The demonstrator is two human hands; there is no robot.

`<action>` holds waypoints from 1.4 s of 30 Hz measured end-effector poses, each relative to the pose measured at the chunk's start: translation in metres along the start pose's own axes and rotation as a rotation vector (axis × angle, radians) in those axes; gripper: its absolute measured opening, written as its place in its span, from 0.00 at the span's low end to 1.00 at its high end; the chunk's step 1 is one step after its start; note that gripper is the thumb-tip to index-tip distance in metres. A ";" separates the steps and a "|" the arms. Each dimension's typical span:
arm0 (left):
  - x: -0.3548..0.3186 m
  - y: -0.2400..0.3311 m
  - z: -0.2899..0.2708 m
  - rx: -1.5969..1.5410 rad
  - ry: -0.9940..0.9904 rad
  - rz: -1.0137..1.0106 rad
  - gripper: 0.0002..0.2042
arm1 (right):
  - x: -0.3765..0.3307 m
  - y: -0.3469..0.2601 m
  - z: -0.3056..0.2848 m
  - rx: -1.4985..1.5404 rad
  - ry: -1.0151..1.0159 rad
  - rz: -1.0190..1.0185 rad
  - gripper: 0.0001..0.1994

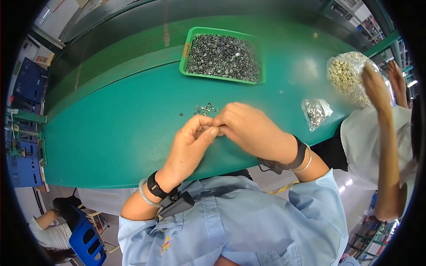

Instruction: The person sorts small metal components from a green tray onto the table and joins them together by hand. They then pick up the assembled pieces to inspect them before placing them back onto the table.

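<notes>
My left hand (188, 144) and my right hand (248, 128) meet over the green table, fingertips pressed together in a pinch. Whatever they hold between them is hidden by the fingers. Just beyond my fingertips lies a small loose pile of shiny metal pieces (206, 108), with one dark piece (181, 114) apart to its left. Farther back stands a green tray (183, 66) heaped with many small dark metal parts (222, 57).
To the right sit a clear bag of small silver parts (316, 113) and a larger bag of yellowish ring-like parts (344, 75). A co-worker's hands (377, 86) move beside the larger bag. A blue chair (86, 239) with a seated person is at lower left.
</notes>
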State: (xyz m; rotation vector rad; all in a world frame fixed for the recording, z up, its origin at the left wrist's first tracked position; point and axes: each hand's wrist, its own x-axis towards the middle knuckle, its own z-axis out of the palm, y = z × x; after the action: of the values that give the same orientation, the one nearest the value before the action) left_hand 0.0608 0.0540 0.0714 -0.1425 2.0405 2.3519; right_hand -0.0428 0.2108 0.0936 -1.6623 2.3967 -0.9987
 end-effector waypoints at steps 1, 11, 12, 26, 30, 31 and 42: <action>0.002 -0.002 -0.002 -0.023 -0.006 -0.017 0.09 | 0.000 0.001 0.001 0.026 0.007 0.003 0.07; -0.001 -0.006 -0.014 -0.298 -0.121 -0.092 0.10 | -0.012 -0.007 0.011 0.411 0.168 0.122 0.09; -0.002 -0.006 -0.014 -0.297 -0.120 -0.092 0.10 | -0.012 -0.005 0.014 0.415 0.205 0.094 0.10; -0.023 0.000 -0.011 -0.395 -0.029 -0.133 0.14 | -0.009 -0.021 0.020 0.218 0.299 0.012 0.13; -0.022 0.000 -0.006 -0.463 -0.065 -0.160 0.14 | -0.008 -0.026 0.027 0.172 0.348 -0.081 0.13; -0.023 0.000 -0.008 -0.471 -0.087 -0.171 0.14 | -0.010 -0.026 0.027 0.141 0.355 -0.083 0.12; -0.034 -0.003 -0.006 -0.419 -0.011 -0.102 0.11 | -0.019 -0.028 0.029 0.032 0.354 -0.090 0.12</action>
State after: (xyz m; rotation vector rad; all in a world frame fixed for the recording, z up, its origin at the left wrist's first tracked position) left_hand 0.0949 0.0499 0.0709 -0.2335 1.4680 2.6667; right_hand -0.0010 0.2073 0.0801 -1.7202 2.5096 -1.4490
